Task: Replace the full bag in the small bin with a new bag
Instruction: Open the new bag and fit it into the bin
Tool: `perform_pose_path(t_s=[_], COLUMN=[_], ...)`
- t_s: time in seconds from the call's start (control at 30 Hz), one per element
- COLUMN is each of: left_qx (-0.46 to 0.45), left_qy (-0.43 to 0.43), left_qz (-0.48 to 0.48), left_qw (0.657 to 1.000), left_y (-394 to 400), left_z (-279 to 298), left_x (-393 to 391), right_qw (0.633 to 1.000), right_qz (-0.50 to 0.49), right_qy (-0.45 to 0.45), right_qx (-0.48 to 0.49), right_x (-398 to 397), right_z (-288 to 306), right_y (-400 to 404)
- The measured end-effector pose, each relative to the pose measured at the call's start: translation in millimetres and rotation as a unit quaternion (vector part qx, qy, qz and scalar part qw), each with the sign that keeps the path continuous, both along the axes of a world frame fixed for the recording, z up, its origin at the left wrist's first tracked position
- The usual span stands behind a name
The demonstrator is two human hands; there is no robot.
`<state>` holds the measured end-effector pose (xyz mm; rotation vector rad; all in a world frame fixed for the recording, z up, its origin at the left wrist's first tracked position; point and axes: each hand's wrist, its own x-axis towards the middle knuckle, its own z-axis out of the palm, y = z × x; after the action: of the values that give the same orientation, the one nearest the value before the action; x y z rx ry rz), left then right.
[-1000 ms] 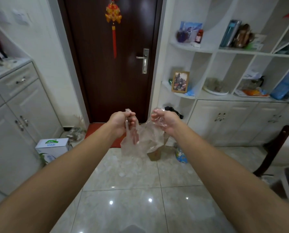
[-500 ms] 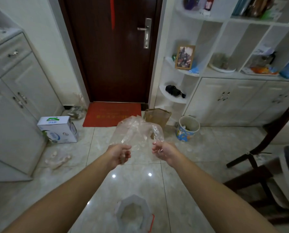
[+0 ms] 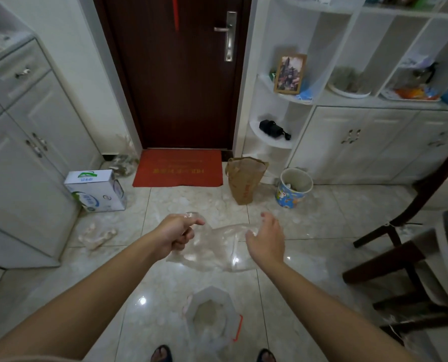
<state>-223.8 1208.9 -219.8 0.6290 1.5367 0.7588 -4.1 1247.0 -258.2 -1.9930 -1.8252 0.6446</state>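
Lowered since earlier: both hands, new clear bag (image 3: 212,246) now billowed between them. Left hand (image 3: 174,235) pinches its rim; right hand (image 3: 266,237) spread alongside. Small bin (image 3: 212,313) near feet. Next: mouth over rim.

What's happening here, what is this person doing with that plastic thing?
A person is standing on a tiled floor, shaking open a clear plastic bag with both arms stretched out. The left hand pinches one edge of the bag; the right hand is spread open against the other side. Below, near their feet, sits a small white bin, which the bag is not yet in.
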Motion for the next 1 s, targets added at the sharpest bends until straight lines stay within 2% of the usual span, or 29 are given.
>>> perform_pose_path(t_s=[0.07, 0.1, 0.23, 0.33, 0.43, 0.5, 0.7, 0.73, 0.77, 0.8, 0.87, 0.9, 1.0], left_qx=[0.007, 0.008, 0.011, 0.015, 0.021, 0.022, 0.024, 0.024, 0.024, 0.024, 0.02, 0.017, 0.001], left_qy=[-0.026, -0.042, -0.095, -0.13, -0.146, -0.149, -0.119, -0.108, -0.098, -0.09, -0.083, -0.079, -0.022], left_qz=[-0.033, -0.046, -0.081, -0.095, -0.091, -0.075, -0.065, -0.075, -0.089, -0.102, -0.114, -0.111, -0.087], left_qw=[0.999, 0.998, 0.992, 0.987, 0.985, 0.986, 0.99, 0.991, 0.991, 0.99, 0.99, 0.99, 0.996], left_y=[-4.2, -6.3, -16.4, -23.8, -29.1, -32.3, -40.3, -40.7, -41.0, -40.7, -40.2, -39.8, -37.8], left_z=[12.6, 17.8, 32.6, 39.3, 46.0, 50.4, 64.3, 65.6, 66.8, 67.3, 67.8, 67.7, 64.0], left_x=[1.3, 2.1, 1.8, -4.1, -15.5, -25.8, -47.5, -47.6, -46.5, -45.1, -42.1, -41.3, -40.7], right_qw=[0.984, 0.97, 0.905, 0.859, 0.798, 0.77, 0.718, 0.721, 0.741, 0.776, 0.789, 0.772, 0.692], right_qz=[0.13, 0.199, 0.417, 0.49, 0.548, 0.549, 0.51, 0.491, 0.465, 0.426, 0.408, 0.416, 0.459], right_qy=[-0.013, -0.011, -0.071, -0.145, -0.24, -0.299, -0.407, -0.41, -0.391, -0.353, -0.33, -0.357, -0.459], right_qx=[0.12, 0.137, 0.043, -0.039, -0.076, -0.131, -0.243, -0.268, -0.287, -0.302, -0.32, -0.321, -0.316], right_x=[-11.2, -17.3, -41.8, -58.6, -66.1, -63.7, -43.3, -40.0, -36.0, -32.6, -29.3, -29.3, -32.4], right_z=[0.9, 0.2, -9.4, -19.6, -40.3, -53.6, -69.2, -73.4, -75.3, -79.2, -78.6, -77.3, -62.2], right_y=[-14.9, -22.0, -42.9, -54.6, -61.6, -61.9, -60.0, -57.9, -55.8, -52.7, -48.2, -43.9, -36.3])
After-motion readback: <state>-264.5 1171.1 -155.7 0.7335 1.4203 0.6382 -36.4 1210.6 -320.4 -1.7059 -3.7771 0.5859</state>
